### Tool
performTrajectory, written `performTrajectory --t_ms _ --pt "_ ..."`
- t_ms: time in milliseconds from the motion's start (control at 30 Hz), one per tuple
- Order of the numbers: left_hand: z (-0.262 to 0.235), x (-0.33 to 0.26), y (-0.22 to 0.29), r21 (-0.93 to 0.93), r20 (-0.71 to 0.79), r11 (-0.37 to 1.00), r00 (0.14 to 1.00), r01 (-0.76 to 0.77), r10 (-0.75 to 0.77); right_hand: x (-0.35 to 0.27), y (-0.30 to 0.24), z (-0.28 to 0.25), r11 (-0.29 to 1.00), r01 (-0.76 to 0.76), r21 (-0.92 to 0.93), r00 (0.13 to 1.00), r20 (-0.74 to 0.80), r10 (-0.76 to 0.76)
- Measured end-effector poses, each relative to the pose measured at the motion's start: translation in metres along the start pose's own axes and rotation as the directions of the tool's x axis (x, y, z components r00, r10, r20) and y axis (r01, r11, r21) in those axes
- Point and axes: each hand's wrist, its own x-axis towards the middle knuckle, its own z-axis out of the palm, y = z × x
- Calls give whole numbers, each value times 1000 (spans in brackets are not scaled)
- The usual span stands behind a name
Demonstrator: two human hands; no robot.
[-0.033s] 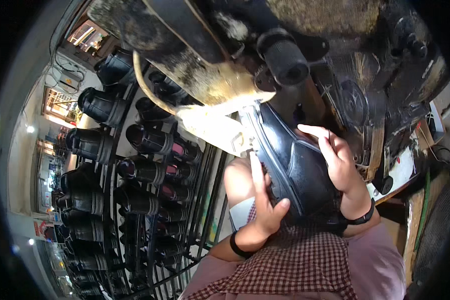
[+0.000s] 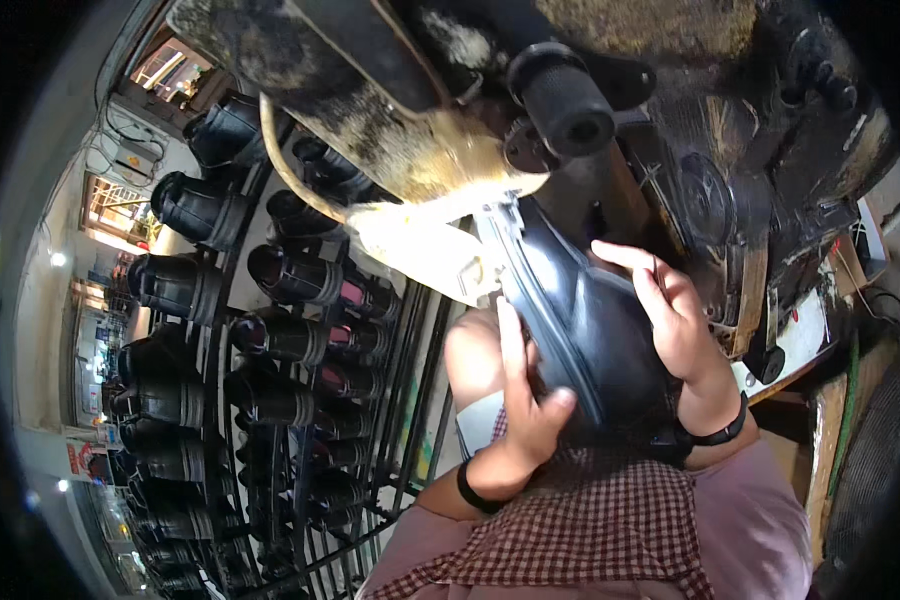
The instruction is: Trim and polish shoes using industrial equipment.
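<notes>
A black leather shoe [image 2: 615, 325] lies at a slant under the lit head of a worn machine [image 2: 415, 170], its toe-to-heel line running up to the metal working tip [image 2: 500, 203]. My left hand [image 2: 530, 400] grips the sole edge, fingers stretched along its side and thumb toward the near end. On the other side my right hand [image 2: 675, 315] curls round the upper, index finger reaching to the shoe's opening. The shoe's surface is smeared by motion. Where the shoe meets the machine, bright glare hides detail.
Racks [image 2: 390, 400] filled with several black shoes [image 2: 200, 210] stand close on the left. A black ribbed knob [image 2: 570, 110] juts from the machine above the shoe. At the right are a dark greasy frame [image 2: 720, 200] and a white-topped bench [image 2: 810, 340].
The shoe has turned slightly in my hands and now looks blurred. A round part beside the machine's knob shows more plainly. Both hands keep nearly the same places.
</notes>
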Motion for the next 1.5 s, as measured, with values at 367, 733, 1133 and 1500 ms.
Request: performTrajectory --t_ms 367,733,1133,1500 --pt "-38 41 3 -247 111 919 951 307 -288 -8 7 2 976 206 -70 978 -28 -209" --pt "-65 96 -37 113 157 986 982 -122 104 -1 34 6 938 295 -180 950 -49 -308" --pt "-50 126 -9 -497 187 762 909 414 -372 -13 61 6 920 392 -4 849 -384 -363" --pt "-92 42 -49 -540 -290 840 949 -58 -121 -22 16 47 981 -93 172 994 -40 101"
